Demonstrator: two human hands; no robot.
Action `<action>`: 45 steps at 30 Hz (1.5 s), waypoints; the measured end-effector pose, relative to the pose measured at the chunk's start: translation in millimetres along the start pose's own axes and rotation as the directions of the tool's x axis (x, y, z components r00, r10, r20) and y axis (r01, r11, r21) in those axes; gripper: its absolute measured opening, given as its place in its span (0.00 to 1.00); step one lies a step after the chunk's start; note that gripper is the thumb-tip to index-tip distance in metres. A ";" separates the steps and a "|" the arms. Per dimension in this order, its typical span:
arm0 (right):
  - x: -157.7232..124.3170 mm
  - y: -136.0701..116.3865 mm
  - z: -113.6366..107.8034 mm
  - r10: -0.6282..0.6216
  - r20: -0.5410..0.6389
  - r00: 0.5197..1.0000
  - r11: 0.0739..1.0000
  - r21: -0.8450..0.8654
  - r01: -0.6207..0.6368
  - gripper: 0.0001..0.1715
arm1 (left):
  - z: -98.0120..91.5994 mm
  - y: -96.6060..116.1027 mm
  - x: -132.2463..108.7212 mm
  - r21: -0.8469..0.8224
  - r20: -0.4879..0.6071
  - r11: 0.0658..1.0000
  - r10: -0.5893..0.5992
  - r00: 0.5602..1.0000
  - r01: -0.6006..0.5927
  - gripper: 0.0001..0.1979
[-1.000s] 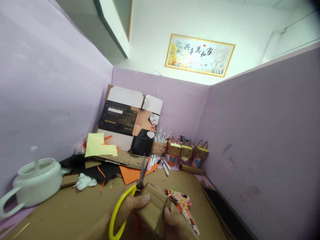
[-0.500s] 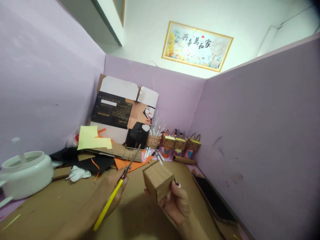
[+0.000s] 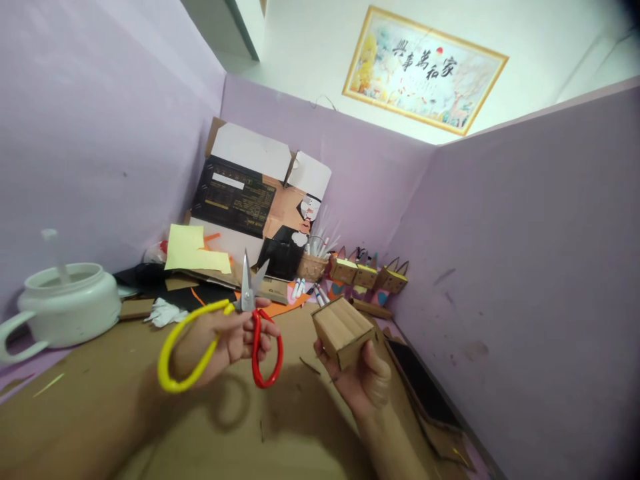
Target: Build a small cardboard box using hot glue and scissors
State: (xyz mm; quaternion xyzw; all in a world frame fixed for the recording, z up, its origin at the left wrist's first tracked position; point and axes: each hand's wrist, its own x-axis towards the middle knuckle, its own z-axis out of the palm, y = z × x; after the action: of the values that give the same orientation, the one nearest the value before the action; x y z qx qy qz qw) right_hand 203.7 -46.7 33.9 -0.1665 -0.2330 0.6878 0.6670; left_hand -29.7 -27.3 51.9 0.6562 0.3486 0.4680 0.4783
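My left hand grips a pair of scissors with one yellow and one red handle loop. The blades point up and stand slightly apart. My right hand holds a small cardboard box, its ridged brown top tilted toward me, fingers wrapped under and round it. The two hands are about a hand's width apart above the brown cardboard-covered table.
A white pot stands at the left. Yellow, orange and black paper scraps lie by a flattened printed carton. A basket of pens and small cardboard figures line the back. Purple partition walls enclose the table. A dark phone lies right.
My left hand has turned the scissors so both loops face me and the blades point up. The box in my right hand has moved right and tilted. The camera view has shifted.
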 end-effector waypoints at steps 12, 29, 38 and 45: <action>-3.6 3.5 1.1 -0.031 0.082 0.996 0.992 -0.116 0.040 0.29 | 17.3 2.4 -15.2 0.731 0.084 0.673 0.070 0.994 -0.109 0.23; -10.9 13.1 21.0 0.055 0.157 0.986 0.943 -0.332 0.000 0.44 | 20.9 -5.6 -13.6 0.862 0.060 0.504 0.015 0.998 -0.060 0.28; -11.0 13.9 19.8 0.056 0.147 0.988 0.944 -0.331 -0.004 0.43 | 20.6 -5.3 -14.5 0.918 0.095 0.387 0.001 0.995 -0.088 0.24; -10.6 15.0 17.3 0.051 0.126 0.991 0.946 -0.323 -0.008 0.41 | 17.2 -4.6 -16.0 0.940 0.146 0.311 0.013 0.989 -0.143 0.20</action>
State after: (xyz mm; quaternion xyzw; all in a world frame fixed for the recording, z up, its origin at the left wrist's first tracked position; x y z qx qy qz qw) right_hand 182.4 -59.0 39.3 -0.2307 -0.3833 0.6599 0.6037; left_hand -18.5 -45.6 41.2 0.8527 0.4971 0.1605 -0.0008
